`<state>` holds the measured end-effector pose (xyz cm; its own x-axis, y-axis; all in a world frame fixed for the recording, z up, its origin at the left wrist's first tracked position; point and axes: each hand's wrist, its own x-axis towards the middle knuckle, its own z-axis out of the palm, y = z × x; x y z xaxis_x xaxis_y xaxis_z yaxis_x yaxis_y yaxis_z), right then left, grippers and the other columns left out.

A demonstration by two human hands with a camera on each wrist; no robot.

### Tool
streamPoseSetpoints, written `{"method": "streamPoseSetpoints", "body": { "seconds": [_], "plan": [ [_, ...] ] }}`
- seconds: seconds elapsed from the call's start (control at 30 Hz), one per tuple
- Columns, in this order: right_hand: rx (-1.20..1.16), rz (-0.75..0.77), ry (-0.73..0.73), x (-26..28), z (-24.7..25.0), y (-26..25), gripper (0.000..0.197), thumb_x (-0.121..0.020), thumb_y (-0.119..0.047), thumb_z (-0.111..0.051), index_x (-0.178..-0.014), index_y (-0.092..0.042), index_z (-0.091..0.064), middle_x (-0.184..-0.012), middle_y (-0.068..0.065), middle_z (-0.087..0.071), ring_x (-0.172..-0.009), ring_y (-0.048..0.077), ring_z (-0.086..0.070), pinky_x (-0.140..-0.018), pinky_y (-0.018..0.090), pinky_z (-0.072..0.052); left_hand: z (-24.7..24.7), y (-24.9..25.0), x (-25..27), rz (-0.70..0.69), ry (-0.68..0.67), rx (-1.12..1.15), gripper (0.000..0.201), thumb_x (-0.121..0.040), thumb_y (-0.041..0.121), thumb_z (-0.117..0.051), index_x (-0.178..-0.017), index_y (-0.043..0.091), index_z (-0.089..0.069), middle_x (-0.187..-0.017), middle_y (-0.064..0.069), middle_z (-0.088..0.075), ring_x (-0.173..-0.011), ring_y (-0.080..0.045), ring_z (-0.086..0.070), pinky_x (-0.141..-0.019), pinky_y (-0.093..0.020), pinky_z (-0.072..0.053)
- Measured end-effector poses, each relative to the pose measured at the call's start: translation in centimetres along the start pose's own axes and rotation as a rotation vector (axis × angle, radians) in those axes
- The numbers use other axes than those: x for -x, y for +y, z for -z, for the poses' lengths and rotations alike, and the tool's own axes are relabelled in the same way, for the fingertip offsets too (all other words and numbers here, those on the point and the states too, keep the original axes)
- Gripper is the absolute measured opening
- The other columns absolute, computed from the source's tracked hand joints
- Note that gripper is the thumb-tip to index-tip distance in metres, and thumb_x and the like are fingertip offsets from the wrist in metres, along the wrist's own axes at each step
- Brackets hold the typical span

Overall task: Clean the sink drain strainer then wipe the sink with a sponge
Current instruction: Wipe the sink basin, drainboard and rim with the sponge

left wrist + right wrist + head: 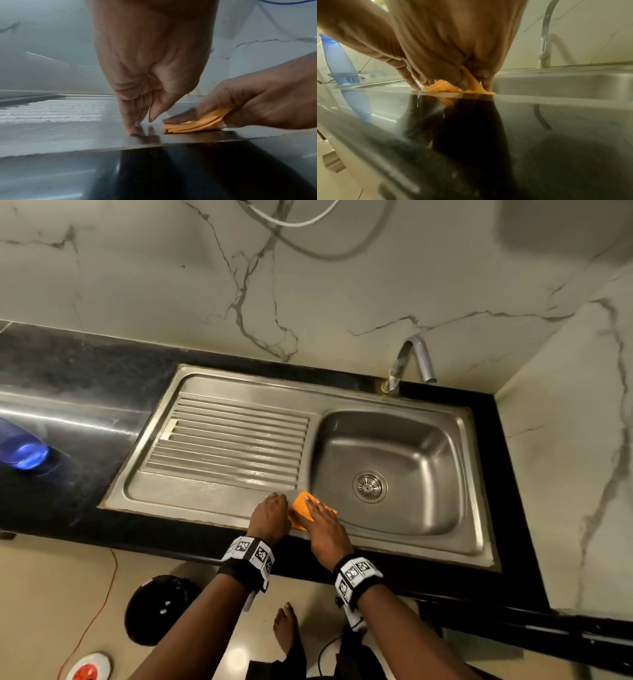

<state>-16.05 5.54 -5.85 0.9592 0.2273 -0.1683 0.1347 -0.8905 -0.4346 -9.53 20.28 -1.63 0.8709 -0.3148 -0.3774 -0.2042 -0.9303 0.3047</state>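
Here, right hand gripping orange sponge on sink, left hand beside

Part of the thin orange folded sponge lies hidden under the right hand, the blue translucent plastic bottle is blurred and cut by the head view's left edge, the round red-and-white object by its bottom edge, and the black stone counter smears dark in the right wrist view.

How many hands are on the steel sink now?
2. The left hand touches the drainboard's front with its fingertips; the right hand holds the orange sponge beside it.
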Motion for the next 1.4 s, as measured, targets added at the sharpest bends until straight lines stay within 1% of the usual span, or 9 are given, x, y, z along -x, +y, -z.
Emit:
{"method": "streamPoseSetpoints", "body": {
  "seconds": [0.2, 0.4, 0.57, 0.63, 0.73, 0.87, 1.0, 1.23, 1.4],
  "plan": [
    [-0.006, 0.031, -0.056, -0.4, 1.4, 0.5, 0.073, -0.088, 0.010, -0.040, -0.153, -0.021, -0.031, -0.164, 0.000, -0.011, -0.151, 0.026, -0.012, -0.122, 0.045, -0.013, -0.4, 1.9, -0.7, 0.052, -0.061, -0.167, 0.034, -0.094, 0.024, -0.054, -0.119, 0.002, -0.058, -0.123, -0.021, -0.057, -0.113, -0.038, -0.059, -0.092, -0.041, -0.048],
    [-0.010, 0.002, 0.004, 7.7, 3.4, 8.6, 0.081, -0.071, 0.004, -0.048, -0.139, -0.041, -0.050, -0.154, 0.002, -0.040, -0.138, 0.024, -0.043, -0.111, 0.038, -0.037, 0.6, 3.7, -1.1, 0.120, -0.076, -0.209, 0.031, -0.087, 0.016, -0.054, -0.115, 0.005, -0.062, -0.117, -0.020, -0.064, -0.110, -0.038, -0.062, -0.087, -0.039, -0.051],
    [0.036, -0.185, 0.045, 15.3, 6.0, 17.2, 0.090, -0.063, 0.002, -0.051, -0.138, -0.048, -0.049, -0.151, -0.009, -0.044, -0.137, 0.013, -0.042, -0.112, 0.032, -0.032, -1.0, 6.3, -0.3, 0.078, 0.040, -0.052, 0.029, -0.083, 0.014, -0.057, -0.108, 0.001, -0.061, -0.114, -0.021, -0.061, -0.109, -0.040, -0.058, -0.088, -0.043, -0.049],
    [0.073, -0.288, 0.062, 18.6, 7.5, 21.2, 0.092, -0.056, -0.002, -0.042, -0.134, -0.049, -0.052, -0.152, -0.007, -0.043, -0.139, 0.015, -0.040, -0.114, 0.035, -0.031, -1.9, 7.7, 0.1, 0.058, 0.049, 0.001, 0.033, -0.087, 0.023, -0.060, -0.112, 0.001, -0.059, -0.117, -0.020, -0.057, -0.112, -0.039, -0.056, -0.090, -0.045, -0.048],
    [0.123, -0.430, 0.097, 22.6, 9.3, 24.6, 0.088, -0.054, -0.003, -0.038, -0.129, -0.044, -0.057, -0.148, -0.001, -0.048, -0.138, 0.024, -0.043, -0.115, 0.038, -0.025, -3.7, 9.1, -0.1, 0.087, -0.045, -0.058, 0.071, -0.084, 0.055, -0.065, -0.126, -0.001, -0.054, -0.132, -0.024, -0.050, -0.125, -0.039, -0.048, -0.099, -0.044, -0.047],
    [0.161, -0.573, 0.179, 22.1, 8.6, 22.9, 0.060, -0.062, -0.010, -0.044, -0.111, -0.030, -0.072, -0.133, 0.004, -0.062, -0.126, 0.031, -0.054, -0.110, 0.048, -0.031, -4.8, 9.9, -1.0, 0.087, -0.081, -0.188, 0.102, -0.076, 0.076, -0.058, -0.132, -0.008, -0.049, -0.139, -0.038, -0.043, -0.134, -0.049, -0.037, -0.114, -0.051, -0.032],
    [0.125, -0.563, 0.262, 19.6, 7.5, 17.8, 0.050, -0.054, -0.002, -0.066, -0.098, -0.024, -0.075, -0.101, 0.005, -0.070, -0.097, 0.033, -0.066, -0.085, 0.042, -0.051, -4.5, 9.7, -1.5, 0.039, -0.053, -0.253, 0.098, -0.063, 0.088, -0.056, -0.110, 0.003, -0.064, -0.120, -0.030, -0.062, -0.120, -0.045, -0.052, -0.104, -0.049, -0.043],
    [0.149, -0.441, 0.109, 18.8, 6.9, 15.0, 0.075, -0.063, -0.003, -0.060, -0.133, -0.030, -0.059, -0.127, 0.005, -0.062, -0.117, 0.032, -0.057, -0.097, 0.042, -0.047, -4.4, 9.4, -0.9, 0.017, -0.042, -0.245, 0.093, -0.061, 0.092, -0.052, -0.102, 0.009, -0.064, -0.111, -0.023, -0.067, -0.115, -0.041, -0.054, -0.100, -0.046, -0.046],
    [0.172, -0.496, 0.171, 23.7, 9.1, 19.1, 0.080, -0.070, 0.007, -0.052, -0.136, -0.039, -0.055, -0.143, -0.006, -0.054, -0.129, 0.022, -0.053, -0.101, 0.037, -0.047, -4.3, 9.4, -1.1, 0.015, -0.029, -0.224, 0.092, -0.057, 0.092, -0.056, -0.099, 0.010, -0.064, -0.105, -0.018, -0.068, -0.110, -0.040, -0.058, -0.099, -0.046, -0.047]
  ]
}}
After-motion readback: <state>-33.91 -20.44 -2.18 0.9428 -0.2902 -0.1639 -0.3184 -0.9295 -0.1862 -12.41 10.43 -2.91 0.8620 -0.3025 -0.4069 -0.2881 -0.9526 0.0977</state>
